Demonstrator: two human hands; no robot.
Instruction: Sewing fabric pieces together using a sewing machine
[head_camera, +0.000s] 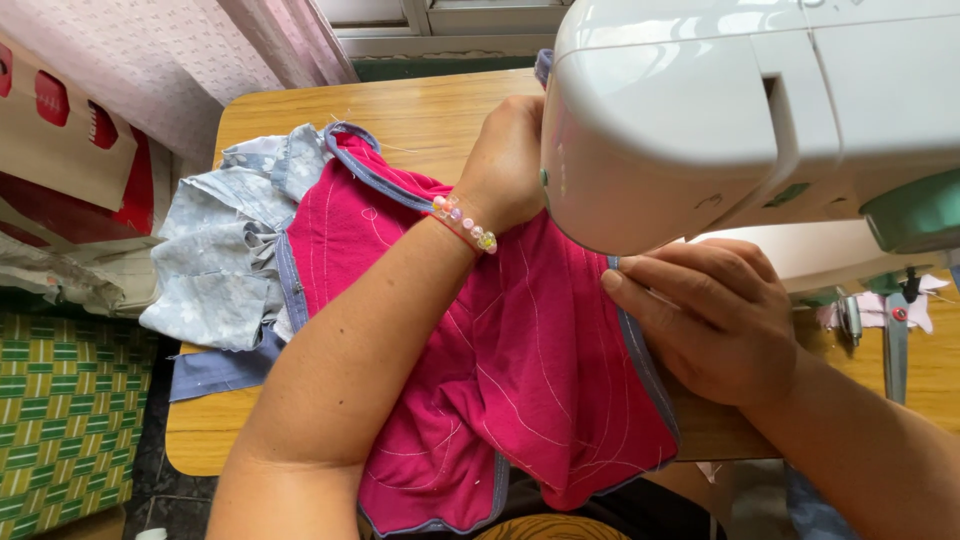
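A magenta quilted cloth (520, 360) with blue-grey edging lies across a wooden table (430, 110) and hangs over its near edge. My left hand (505, 165), with a bead bracelet at the wrist, rests on the cloth behind the head of a white sewing machine (720, 110); its fingers are hidden by the machine. My right hand (705, 315) presses flat on the cloth's right edge just below the machine head, fingers pointing left. The needle area is hidden.
Pale blue printed fabric (225, 260) is bunched at the table's left side. Scissors (895, 340) lie at the right near pink scraps. A green-and-yellow woven mat (65, 420) covers the floor at left, with a curtain (180, 60) behind.
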